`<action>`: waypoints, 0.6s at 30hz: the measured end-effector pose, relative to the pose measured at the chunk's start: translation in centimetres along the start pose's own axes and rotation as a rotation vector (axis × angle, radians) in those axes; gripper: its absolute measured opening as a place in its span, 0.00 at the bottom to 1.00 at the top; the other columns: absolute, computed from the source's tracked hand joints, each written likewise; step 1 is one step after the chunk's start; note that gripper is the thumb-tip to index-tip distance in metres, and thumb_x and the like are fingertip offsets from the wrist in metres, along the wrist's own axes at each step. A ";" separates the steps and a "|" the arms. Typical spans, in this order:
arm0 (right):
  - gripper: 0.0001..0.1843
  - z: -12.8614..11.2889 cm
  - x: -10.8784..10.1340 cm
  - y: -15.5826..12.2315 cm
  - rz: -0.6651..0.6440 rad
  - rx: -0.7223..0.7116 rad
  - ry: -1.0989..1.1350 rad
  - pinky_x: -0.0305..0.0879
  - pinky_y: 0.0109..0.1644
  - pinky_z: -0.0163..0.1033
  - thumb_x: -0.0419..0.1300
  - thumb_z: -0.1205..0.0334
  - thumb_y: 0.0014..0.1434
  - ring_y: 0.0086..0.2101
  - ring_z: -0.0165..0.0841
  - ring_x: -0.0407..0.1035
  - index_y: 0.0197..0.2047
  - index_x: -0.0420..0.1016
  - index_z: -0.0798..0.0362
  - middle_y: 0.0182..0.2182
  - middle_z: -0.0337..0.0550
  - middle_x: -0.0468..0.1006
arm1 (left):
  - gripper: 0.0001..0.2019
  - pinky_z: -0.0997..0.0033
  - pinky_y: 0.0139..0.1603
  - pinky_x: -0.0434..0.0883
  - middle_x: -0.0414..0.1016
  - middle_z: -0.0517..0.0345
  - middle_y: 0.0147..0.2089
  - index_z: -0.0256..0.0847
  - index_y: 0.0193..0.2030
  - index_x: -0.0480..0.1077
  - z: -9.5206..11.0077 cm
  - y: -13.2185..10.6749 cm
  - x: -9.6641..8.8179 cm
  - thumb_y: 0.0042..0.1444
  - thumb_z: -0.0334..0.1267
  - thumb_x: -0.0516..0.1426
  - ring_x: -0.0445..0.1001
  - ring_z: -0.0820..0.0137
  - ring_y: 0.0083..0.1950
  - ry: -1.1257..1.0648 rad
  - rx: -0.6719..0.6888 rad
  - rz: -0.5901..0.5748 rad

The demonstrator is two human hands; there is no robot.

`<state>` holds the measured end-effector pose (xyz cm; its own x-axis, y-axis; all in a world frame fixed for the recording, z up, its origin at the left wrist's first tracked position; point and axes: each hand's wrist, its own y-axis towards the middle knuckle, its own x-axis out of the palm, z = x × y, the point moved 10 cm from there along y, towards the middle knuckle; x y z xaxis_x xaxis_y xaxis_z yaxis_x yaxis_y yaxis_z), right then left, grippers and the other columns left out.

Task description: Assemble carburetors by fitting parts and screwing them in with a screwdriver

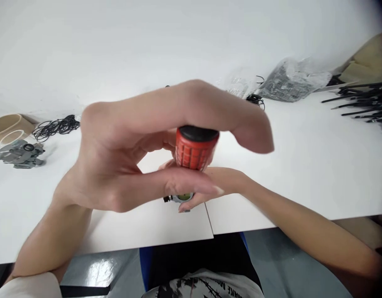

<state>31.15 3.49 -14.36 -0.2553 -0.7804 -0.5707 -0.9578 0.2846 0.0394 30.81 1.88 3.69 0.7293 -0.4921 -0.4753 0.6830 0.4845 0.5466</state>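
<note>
Close to the camera, my left hand [131, 153] is closed around the red, ribbed handle of a screwdriver [195, 151]. Its black end cap faces up toward me, and the shaft is hidden below. The index finger arches over the cap while the thumb runs along the near side. Lower down, at the table, my right hand [209, 188] grips a small grey metal carburetor [184, 196] with a round, greenish-yellow part showing. Most of the carburetor, and where the screwdriver's tip is, lie hidden behind my left hand.
Another carburetor [20, 154] stands on the white table [131, 231] at the left, near a tan tape roll [12, 126] and a bundle of black cords [59, 127]. Along the back right are a plastic bag of dark parts [293, 80] and several black rod-like pieces [365, 101].
</note>
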 end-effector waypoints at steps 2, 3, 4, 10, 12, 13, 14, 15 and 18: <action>0.22 0.1 0.2 0.0 -0.023 0.005 -0.006 0.55 0.66 0.46 0.68 0.56 0.57 0.61 0.42 0.56 0.55 0.72 0.45 0.60 0.43 0.61 | 0.21 0.76 0.26 0.76 0.78 0.62 0.35 0.55 0.57 0.70 -0.1 0.0 -0.3 0.61 0.55 0.52 0.79 0.73 0.31 0.032 -0.016 0.018; 0.23 0.0 0.3 0.0 -0.027 -0.002 -0.016 0.55 0.66 0.46 0.68 0.56 0.57 0.61 0.42 0.55 0.55 0.72 0.45 0.60 0.44 0.61 | 0.21 0.75 0.27 0.77 0.79 0.61 0.35 0.55 0.58 0.70 -0.2 -0.1 -0.6 0.59 0.55 0.55 0.79 0.71 0.33 0.048 -0.018 0.031; 0.23 0.0 0.3 0.0 -0.024 -0.011 -0.027 0.55 0.66 0.46 0.68 0.57 0.57 0.62 0.42 0.55 0.55 0.71 0.45 0.60 0.44 0.60 | 0.23 0.73 0.29 0.78 0.79 0.60 0.35 0.54 0.59 0.70 -0.4 -0.2 -0.8 0.58 0.54 0.57 0.79 0.70 0.34 0.065 -0.036 0.037; 0.22 -0.1 0.3 0.0 -0.027 -0.026 -0.054 0.55 0.66 0.45 0.67 0.56 0.58 0.58 0.40 0.59 0.55 0.71 0.46 0.58 0.45 0.62 | 0.26 0.73 0.24 0.73 0.79 0.57 0.31 0.53 0.60 0.68 -1.1 -0.6 -0.6 0.57 0.57 0.56 0.75 0.71 0.27 0.149 -0.093 0.028; 0.23 0.0 0.3 0.0 -0.030 -0.012 -0.061 0.56 0.65 0.46 0.66 0.54 0.58 0.56 0.41 0.61 0.56 0.70 0.46 0.56 0.45 0.65 | 0.27 0.71 0.24 0.73 0.78 0.58 0.33 0.52 0.62 0.67 -0.4 -0.5 -0.8 0.59 0.58 0.54 0.76 0.70 0.30 0.192 -0.056 0.104; 0.24 0.0 0.2 0.0 -0.028 -0.013 -0.065 0.57 0.65 0.47 0.66 0.54 0.58 0.56 0.42 0.61 0.57 0.70 0.46 0.55 0.45 0.65 | 0.27 0.70 0.23 0.73 0.78 0.58 0.31 0.52 0.62 0.66 -0.3 -0.4 -0.8 0.59 0.58 0.53 0.76 0.69 0.29 0.218 -0.064 0.130; 0.24 -0.1 0.2 0.0 -0.023 -0.020 -0.068 0.57 0.65 0.47 0.67 0.54 0.58 0.56 0.42 0.62 0.56 0.71 0.46 0.55 0.45 0.66 | 0.27 0.70 0.21 0.72 0.78 0.58 0.29 0.52 0.62 0.66 -0.2 -0.1 -0.6 0.59 0.58 0.53 0.75 0.69 0.27 0.235 -0.077 0.127; 0.23 -0.2 0.1 -0.1 -0.016 -0.032 -0.070 0.57 0.65 0.47 0.67 0.54 0.58 0.57 0.43 0.61 0.56 0.71 0.46 0.56 0.45 0.66 | 0.26 0.70 0.19 0.70 0.77 0.59 0.27 0.52 0.62 0.67 0.0 0.3 -0.3 0.59 0.57 0.53 0.74 0.69 0.24 0.242 -0.080 0.113; 0.22 -0.8 -0.3 -0.2 0.007 -0.071 -0.068 0.55 0.66 0.46 0.67 0.54 0.57 0.59 0.43 0.59 0.54 0.73 0.48 0.59 0.45 0.63 | 0.25 0.70 0.17 0.69 0.79 0.57 0.31 0.53 0.61 0.67 1.0 1.3 0.3 0.58 0.56 0.54 0.73 0.71 0.21 0.216 -0.021 0.044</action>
<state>31.31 3.21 -13.60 -0.2545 -0.7386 -0.6242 -0.9637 0.2476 0.1000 31.87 1.64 5.00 0.7480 -0.3051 -0.5894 0.6497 0.5182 0.5562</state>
